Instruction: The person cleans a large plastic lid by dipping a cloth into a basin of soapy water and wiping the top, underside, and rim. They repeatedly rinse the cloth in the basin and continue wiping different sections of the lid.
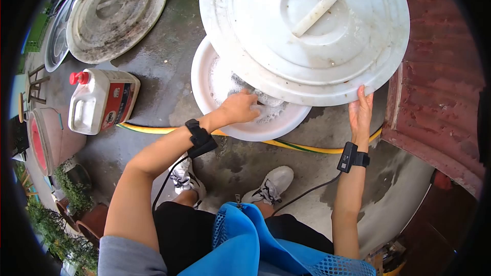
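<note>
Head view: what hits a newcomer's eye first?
The big white lid with its bar handle fills the top centre, overlapping a soapy white basin, with the right hand flat against its lower rim. The left hand is down in the basin's suds. At left stands a white jug with a red cap.

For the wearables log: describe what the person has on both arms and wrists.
Left grip and right grip are ungloved. Each wrist carries a black strap with a boxy black module: left band, right band. A thin dark cable leads from each toward the body: left cable, right cable. A short grey sleeve shows at the left shoulder; forearms are uncovered.
</note>
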A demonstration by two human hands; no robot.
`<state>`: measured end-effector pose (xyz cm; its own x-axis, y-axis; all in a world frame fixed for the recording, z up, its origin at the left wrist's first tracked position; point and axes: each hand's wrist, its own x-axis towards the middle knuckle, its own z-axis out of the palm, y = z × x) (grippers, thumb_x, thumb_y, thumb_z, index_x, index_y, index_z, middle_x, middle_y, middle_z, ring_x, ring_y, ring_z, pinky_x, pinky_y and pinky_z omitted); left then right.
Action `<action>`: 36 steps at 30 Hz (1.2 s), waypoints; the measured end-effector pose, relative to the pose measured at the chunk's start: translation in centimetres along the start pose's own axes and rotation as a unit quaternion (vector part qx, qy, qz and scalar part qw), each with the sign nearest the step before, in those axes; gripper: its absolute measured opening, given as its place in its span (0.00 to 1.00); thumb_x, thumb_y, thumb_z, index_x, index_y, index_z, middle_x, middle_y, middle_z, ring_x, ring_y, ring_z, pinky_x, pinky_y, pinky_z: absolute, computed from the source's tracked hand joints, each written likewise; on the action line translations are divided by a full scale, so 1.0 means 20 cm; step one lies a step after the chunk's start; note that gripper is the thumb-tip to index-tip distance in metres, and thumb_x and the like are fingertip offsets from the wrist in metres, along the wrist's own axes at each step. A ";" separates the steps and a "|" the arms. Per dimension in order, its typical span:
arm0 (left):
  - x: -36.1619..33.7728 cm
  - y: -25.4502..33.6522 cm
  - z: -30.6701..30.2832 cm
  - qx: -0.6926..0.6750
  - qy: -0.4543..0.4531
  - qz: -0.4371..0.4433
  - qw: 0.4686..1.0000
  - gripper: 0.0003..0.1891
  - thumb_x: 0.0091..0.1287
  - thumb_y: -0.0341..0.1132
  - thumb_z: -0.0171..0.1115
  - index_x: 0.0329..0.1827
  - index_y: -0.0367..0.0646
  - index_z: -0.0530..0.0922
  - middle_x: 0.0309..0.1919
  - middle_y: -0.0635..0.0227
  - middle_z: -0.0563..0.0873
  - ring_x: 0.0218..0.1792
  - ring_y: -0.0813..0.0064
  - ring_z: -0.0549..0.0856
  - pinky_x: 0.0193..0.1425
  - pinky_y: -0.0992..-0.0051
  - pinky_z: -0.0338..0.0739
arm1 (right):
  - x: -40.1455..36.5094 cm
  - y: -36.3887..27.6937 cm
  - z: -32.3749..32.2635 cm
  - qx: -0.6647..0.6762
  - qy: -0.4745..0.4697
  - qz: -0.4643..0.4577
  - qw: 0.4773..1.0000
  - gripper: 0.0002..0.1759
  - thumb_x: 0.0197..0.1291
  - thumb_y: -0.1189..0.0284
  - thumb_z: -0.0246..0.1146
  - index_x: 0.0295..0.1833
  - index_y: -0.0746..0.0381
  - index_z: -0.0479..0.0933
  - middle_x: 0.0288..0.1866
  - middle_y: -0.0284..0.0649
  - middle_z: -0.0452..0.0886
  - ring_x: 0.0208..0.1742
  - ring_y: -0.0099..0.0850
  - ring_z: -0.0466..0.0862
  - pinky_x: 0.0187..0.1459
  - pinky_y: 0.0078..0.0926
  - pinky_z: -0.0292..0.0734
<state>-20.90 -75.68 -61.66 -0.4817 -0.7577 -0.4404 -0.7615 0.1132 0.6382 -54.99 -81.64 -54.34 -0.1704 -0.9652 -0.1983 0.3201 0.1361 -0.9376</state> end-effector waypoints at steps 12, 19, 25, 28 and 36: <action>-0.18 0.12 -0.72 -0.359 0.276 0.046 0.890 0.13 0.67 0.38 0.53 0.46 0.36 0.73 0.42 0.62 0.81 0.47 0.72 0.81 0.55 0.71 0.76 | -0.20 0.25 0.15 -0.016 -0.018 0.171 0.985 0.31 0.68 0.68 0.58 0.72 0.61 0.55 0.69 0.41 0.65 0.68 0.34 0.68 0.68 0.39 0.65; -0.16 0.07 -0.71 -0.173 0.341 0.105 0.918 0.19 0.65 0.42 0.64 0.53 0.39 0.76 0.50 0.56 0.80 0.50 0.60 0.80 0.55 0.69 0.73 | -0.19 0.19 0.18 -0.126 -0.008 0.188 0.974 0.31 0.66 0.66 0.61 0.70 0.63 0.57 0.65 0.44 0.69 0.64 0.36 0.72 0.64 0.41 0.69; -0.17 -0.40 -0.66 -0.002 0.626 -0.117 0.771 0.32 0.62 0.46 0.67 0.62 0.36 0.65 0.56 0.49 0.75 0.55 0.56 0.77 0.60 0.64 0.72 | -0.25 0.03 0.52 -0.647 0.024 -0.277 0.710 0.41 0.58 0.70 0.66 0.74 0.61 0.54 0.73 0.52 0.56 0.70 0.47 0.63 0.65 0.42 0.64; -0.20 -0.42 -0.62 -0.470 0.414 -0.133 0.769 0.35 0.64 0.51 0.64 0.62 0.32 0.64 0.53 0.51 0.77 0.54 0.64 0.78 0.60 0.67 0.72 | -0.24 0.00 0.85 -0.611 -0.202 -0.345 0.683 0.42 0.51 0.72 0.70 0.73 0.50 0.61 0.74 0.50 0.54 0.73 0.47 0.59 0.66 0.41 0.63; -0.25 -0.46 -0.54 -0.498 0.410 -0.125 0.754 0.29 0.66 0.51 0.62 0.57 0.34 0.69 0.46 0.62 0.80 0.45 0.76 0.78 0.52 0.74 0.73 | -0.06 0.19 1.20 -0.650 -0.187 -0.437 0.592 0.23 0.46 0.73 0.71 0.52 0.55 0.76 0.65 0.43 0.66 0.53 0.45 0.68 0.55 0.36 0.71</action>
<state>-6.86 -79.77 -58.52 0.3633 -0.8642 -0.3481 0.1149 -0.3292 0.9372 -31.18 -85.38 -50.91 0.5546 -0.7428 0.3751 -0.7690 -0.6297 -0.1101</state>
